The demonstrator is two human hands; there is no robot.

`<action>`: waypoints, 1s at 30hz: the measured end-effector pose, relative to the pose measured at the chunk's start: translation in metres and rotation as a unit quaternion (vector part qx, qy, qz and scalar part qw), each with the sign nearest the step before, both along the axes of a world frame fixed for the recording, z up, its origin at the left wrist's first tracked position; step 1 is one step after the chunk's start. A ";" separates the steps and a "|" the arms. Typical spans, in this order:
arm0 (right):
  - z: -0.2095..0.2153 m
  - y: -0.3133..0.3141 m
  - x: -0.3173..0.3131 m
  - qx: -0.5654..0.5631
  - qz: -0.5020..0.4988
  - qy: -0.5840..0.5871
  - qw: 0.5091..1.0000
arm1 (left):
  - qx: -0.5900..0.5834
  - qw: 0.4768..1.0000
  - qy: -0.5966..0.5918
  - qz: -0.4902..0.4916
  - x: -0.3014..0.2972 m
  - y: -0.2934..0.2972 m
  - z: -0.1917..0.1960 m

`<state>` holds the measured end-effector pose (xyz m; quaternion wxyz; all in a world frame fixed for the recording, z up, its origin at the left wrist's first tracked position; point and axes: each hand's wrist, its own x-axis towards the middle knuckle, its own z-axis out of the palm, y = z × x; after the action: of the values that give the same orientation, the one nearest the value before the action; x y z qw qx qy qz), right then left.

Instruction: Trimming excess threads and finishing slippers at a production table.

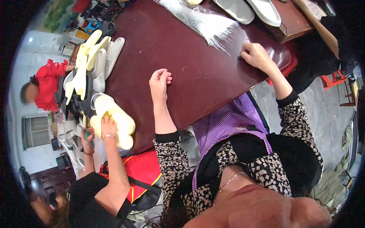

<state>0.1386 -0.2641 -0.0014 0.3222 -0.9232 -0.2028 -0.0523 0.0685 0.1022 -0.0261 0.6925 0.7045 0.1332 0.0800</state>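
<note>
My left hand (pixel 160 84) is held over the dark red table, its fingers curled in and pressed together. Whatever it may hold is hidden or too small to name. Farther right, my right hand (pixel 257 57) is also closed, with its knuckles up near the table's right end. Its fingers hide anything inside them. Just beyond and to the left of that hand lies a bundle of thin white plastic strands (pixel 218 28) in a clear wrapper, its loose ends fanned toward me. The two hands are well apart, and neither touches the bundle.
Grey slides (pixel 264 11) lie at the far right edge. Pale yellow and grey slides (pixel 99 62) are piled at the left. A co-worker's hand (pixel 108 127) rests on yellow slides (pixel 121 121); another person in red (pixel 49 85) is beyond. A person in black sits at the right.
</note>
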 end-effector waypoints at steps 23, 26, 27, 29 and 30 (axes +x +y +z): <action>0.021 0.004 -0.029 0.198 0.176 0.222 0.938 | 0.389 0.843 -0.336 -0.156 0.027 -0.165 0.008; 0.034 0.003 -0.012 0.204 0.243 0.228 0.920 | 0.393 0.849 -0.323 -0.139 0.017 -0.155 0.009; 0.039 0.005 0.000 0.228 0.279 0.232 0.904 | 0.384 0.856 -0.323 -0.127 0.012 -0.150 0.010; 0.038 0.010 0.022 0.249 0.311 0.235 0.887 | 0.357 0.868 -0.328 -0.109 0.004 -0.150 0.008; 0.033 0.017 0.035 0.196 0.260 0.138 0.935 | 0.358 0.868 -0.329 -0.105 0.000 -0.151 0.007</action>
<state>0.1741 -0.2474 0.0316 0.5238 -0.7551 -0.3748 0.1226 0.0685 -0.0487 -0.0190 0.4011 0.8465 -0.2150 0.2764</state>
